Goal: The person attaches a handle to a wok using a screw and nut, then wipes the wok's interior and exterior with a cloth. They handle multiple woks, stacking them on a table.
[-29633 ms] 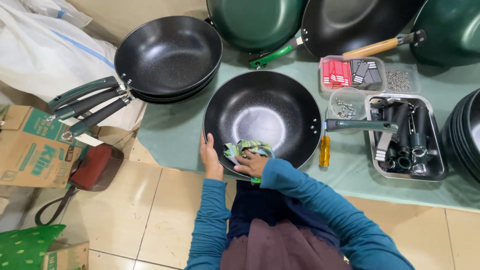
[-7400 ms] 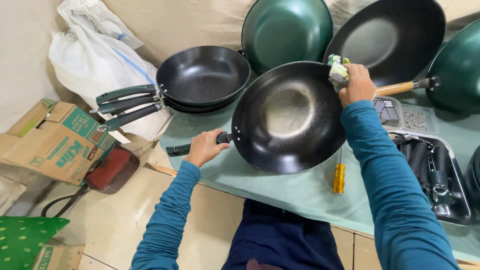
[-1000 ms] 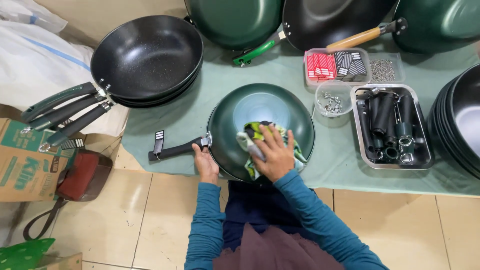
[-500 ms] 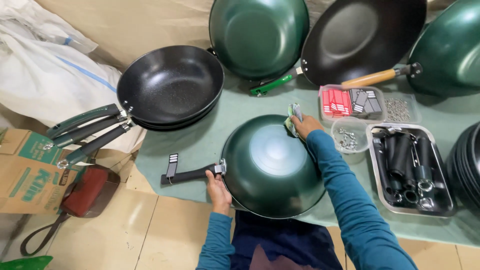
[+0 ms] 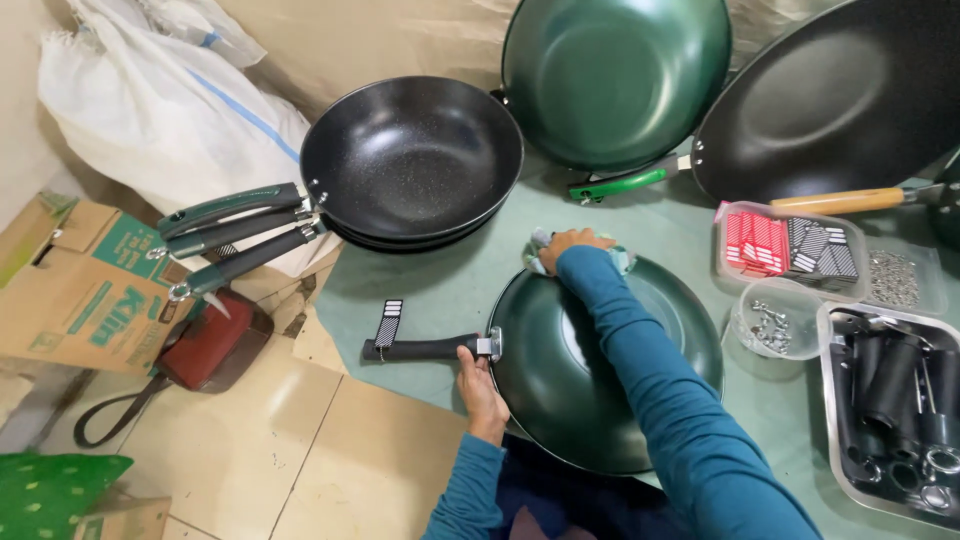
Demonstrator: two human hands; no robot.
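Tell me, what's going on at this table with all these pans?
A person in teal sleeves is wiping an upturned dark green wok on the green-covered table. The left hand steadies it beside its black handle, while the right hand presses a crumpled cloth against the far rim. A stack of black frying pans sits close by.

I am reaching my right hand (image 5: 572, 245) far forward, arm in its teal sleeve stretched out almost straight, fingers curled and pressing down, knuckles up. I am keeping my left hand (image 5: 478, 385) close in, elbow bent, fingers wrapping closed in a grip.
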